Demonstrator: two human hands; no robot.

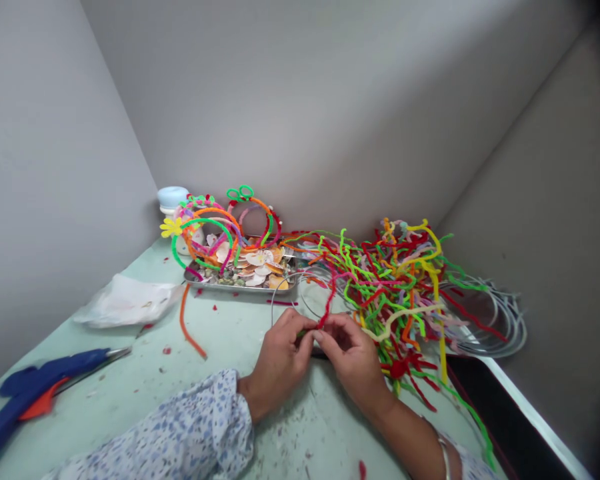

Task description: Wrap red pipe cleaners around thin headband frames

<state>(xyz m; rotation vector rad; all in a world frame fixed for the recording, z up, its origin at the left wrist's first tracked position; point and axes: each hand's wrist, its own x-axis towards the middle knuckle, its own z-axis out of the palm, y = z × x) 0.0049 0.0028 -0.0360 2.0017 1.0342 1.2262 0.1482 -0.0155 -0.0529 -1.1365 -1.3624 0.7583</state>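
Note:
Near the middle of the table, my left hand (pixel 283 350) and my right hand (pixel 353 350) meet, fingertips pinched together. Between them they hold a red pipe cleaner (pixel 330 300), whose free end sticks up above the fingers. A thin metal wire hoop (pixel 273 297) arches up behind my hands; whether the fingers grip it too is hidden. Just right of my right hand lies a large tangled heap of coloured pipe cleaners (pixel 380 280).
A metal tray (pixel 245 288) holds shells (pixel 260 260) and headbands wrapped in pipe cleaner (pixel 230 227). Blue-handled pliers (pixel 55 373), a plastic bag (pixel 127 300) and an orange pipe cleaner (pixel 184 320) lie left. Coiled wire hoops (pixel 510 320) and a black flat object (pixel 500 407) are right.

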